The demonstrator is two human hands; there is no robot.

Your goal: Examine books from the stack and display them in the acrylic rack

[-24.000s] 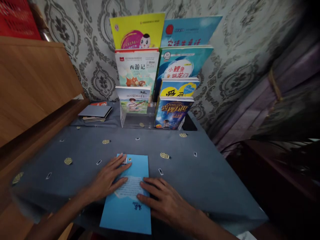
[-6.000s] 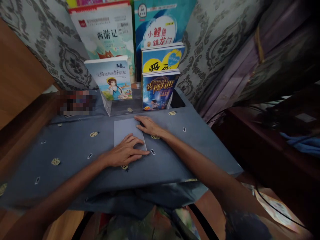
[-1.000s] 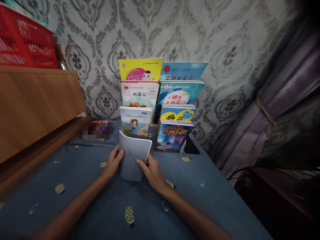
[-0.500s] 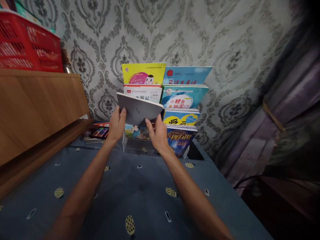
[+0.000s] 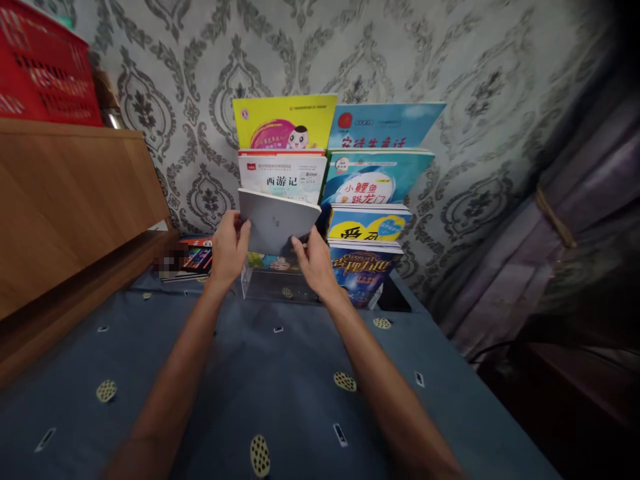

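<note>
Both my hands hold a thin grey book (image 5: 274, 220) upright in front of the clear tiered book stand (image 5: 270, 285). My left hand (image 5: 227, 245) grips its left edge and my right hand (image 5: 313, 259) grips its lower right edge. The grey book covers most of the front-left book in the stand. Behind it stand a white book (image 5: 283, 175) and a yellow book (image 5: 283, 121). On the right side the stand holds a dark blue fantasy book (image 5: 364, 279), a yellow-and-blue book (image 5: 367, 224), a teal book (image 5: 375, 177) and a light blue book (image 5: 385, 125).
The stand sits on a table with a dark blue patterned cloth (image 5: 240, 387), against a patterned wall. A small stack of books (image 5: 193, 259) lies left of the stand. A wooden cabinet (image 5: 65, 200) with a red basket (image 5: 43, 70) stands at left. Purple curtains (image 5: 565, 207) hang at right.
The grey book was lifted off the table in both hands to the stand; in the last half second it has come down slightly in front of the front-left book.
</note>
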